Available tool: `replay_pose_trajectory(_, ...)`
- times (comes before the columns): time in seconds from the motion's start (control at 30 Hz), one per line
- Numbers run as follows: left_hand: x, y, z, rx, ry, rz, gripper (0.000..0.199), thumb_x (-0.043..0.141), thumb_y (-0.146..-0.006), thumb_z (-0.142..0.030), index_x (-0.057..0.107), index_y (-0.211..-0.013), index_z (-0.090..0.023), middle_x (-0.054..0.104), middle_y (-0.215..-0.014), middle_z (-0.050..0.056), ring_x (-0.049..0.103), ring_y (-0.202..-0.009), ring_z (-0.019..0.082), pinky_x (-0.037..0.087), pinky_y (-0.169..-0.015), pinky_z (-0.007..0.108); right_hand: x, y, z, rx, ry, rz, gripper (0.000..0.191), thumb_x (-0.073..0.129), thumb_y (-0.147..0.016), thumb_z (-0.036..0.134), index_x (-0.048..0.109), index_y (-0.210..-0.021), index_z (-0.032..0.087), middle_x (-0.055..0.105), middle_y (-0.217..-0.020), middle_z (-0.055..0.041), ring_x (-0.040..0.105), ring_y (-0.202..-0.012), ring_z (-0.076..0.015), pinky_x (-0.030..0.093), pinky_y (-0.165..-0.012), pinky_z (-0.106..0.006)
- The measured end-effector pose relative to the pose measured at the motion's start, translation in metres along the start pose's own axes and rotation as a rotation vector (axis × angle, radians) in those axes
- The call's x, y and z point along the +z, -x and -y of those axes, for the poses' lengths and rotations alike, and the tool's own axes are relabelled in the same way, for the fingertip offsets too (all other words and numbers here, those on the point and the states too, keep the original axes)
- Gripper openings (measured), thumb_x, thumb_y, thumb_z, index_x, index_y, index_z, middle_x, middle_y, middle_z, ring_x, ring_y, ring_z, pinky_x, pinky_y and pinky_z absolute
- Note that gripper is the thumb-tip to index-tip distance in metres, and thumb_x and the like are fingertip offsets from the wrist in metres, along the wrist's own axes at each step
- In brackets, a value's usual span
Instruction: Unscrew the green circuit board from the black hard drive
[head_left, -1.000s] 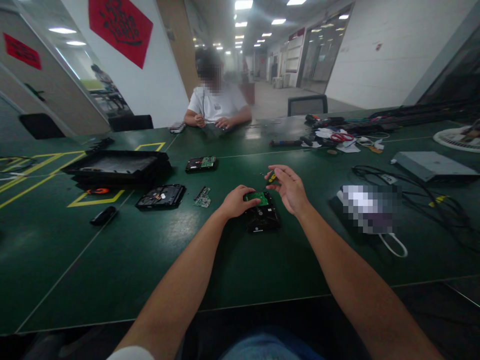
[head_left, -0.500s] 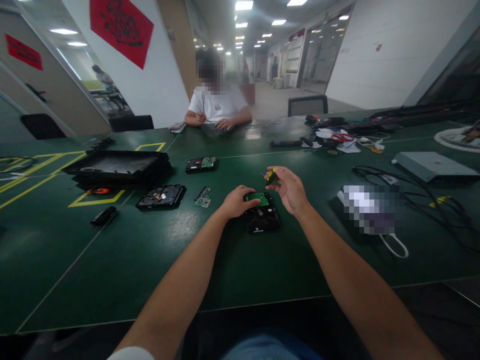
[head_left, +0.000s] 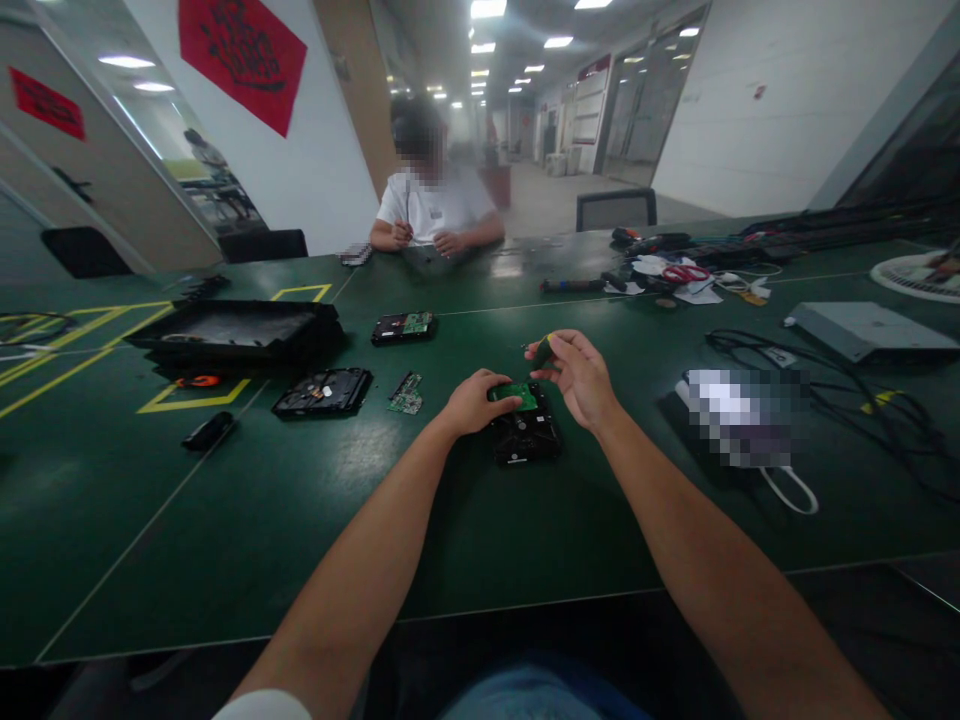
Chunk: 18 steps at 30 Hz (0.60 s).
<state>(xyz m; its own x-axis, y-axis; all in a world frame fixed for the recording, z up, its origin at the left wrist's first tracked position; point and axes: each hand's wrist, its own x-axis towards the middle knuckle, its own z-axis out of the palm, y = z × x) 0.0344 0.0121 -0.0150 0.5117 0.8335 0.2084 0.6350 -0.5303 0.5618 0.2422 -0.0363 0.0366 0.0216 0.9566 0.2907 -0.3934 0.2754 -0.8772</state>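
A black hard drive [head_left: 527, 437] with a green circuit board [head_left: 525, 396] lies on the green table before me. My left hand [head_left: 478, 402] grips its left side, the thumb over the board. Above the drive's far right corner, my right hand [head_left: 576, 372] pinches a green and yellow screwdriver [head_left: 545, 350]; its tip is too small to make out. Left of my left hand are a loose circuit board [head_left: 406, 394] and an opened drive [head_left: 322, 392]. Another drive [head_left: 403, 328] with a green board rests farther back.
Black trays [head_left: 240, 330] are stacked at the left, with a small black object [head_left: 208, 431] nearer. To the right are a pixelated device [head_left: 739, 415], cables and a grey box [head_left: 870, 332]. A person [head_left: 437, 215] sits across the table.
The screwdriver has turned slightly between the fingers of my right hand, showing less yellow. My left hand and the drive have stayed put. The person opposite has shifted a hand slightly.
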Motion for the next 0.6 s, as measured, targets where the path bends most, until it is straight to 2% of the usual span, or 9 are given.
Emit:
replay_pose_trajectory(0.13, 0.0007, -0.0007, 0.0011, -0.002, 0.004, 0.002, 0.057, 0.07, -0.09, -0.058, 0.071, -0.133, -0.021, 0.068, -0.124, 0.011, 0.068, -0.111, 0.029, 0.053, -0.101, 0.042, -0.0015, -0.0009, 0.0005, -0.004, 0.014, 0.013, 0.027, 0.076, -0.087, 0.047, 0.072, -0.108, 0.03, 0.074, -0.096, -0.0011, 0.069, -0.095, -0.0181, 0.058, -0.068, -0.026)
replay_pose_trajectory(0.37, 0.0013, -0.001, 0.0021, -0.003, 0.0, 0.0, 0.057, 0.07, -0.09, -0.06, 0.071, -0.132, -0.021, 0.068, -0.123, 0.011, 0.068, -0.11, 0.028, 0.053, -0.101, 0.042, -0.0028, -0.0008, 0.0009, -0.005, 0.042, 0.036, 0.026, 0.075, -0.089, 0.049, 0.077, -0.105, 0.03, 0.072, -0.097, -0.0023, 0.067, -0.096, -0.0183, 0.059, -0.07, -0.027)
replay_pose_trajectory(0.6, 0.0007, -0.0009, 0.0024, 0.015, -0.003, 0.003, 0.057, 0.069, -0.091, -0.059, 0.07, -0.132, -0.019, 0.068, -0.123, 0.011, 0.068, -0.111, 0.028, 0.053, -0.101, 0.041, -0.001, 0.0002, 0.0007, -0.011, 0.008, 0.027, 0.025, 0.077, -0.088, 0.047, 0.074, -0.103, 0.028, 0.076, -0.107, -0.0034, 0.07, -0.102, -0.02, 0.06, -0.072, -0.028)
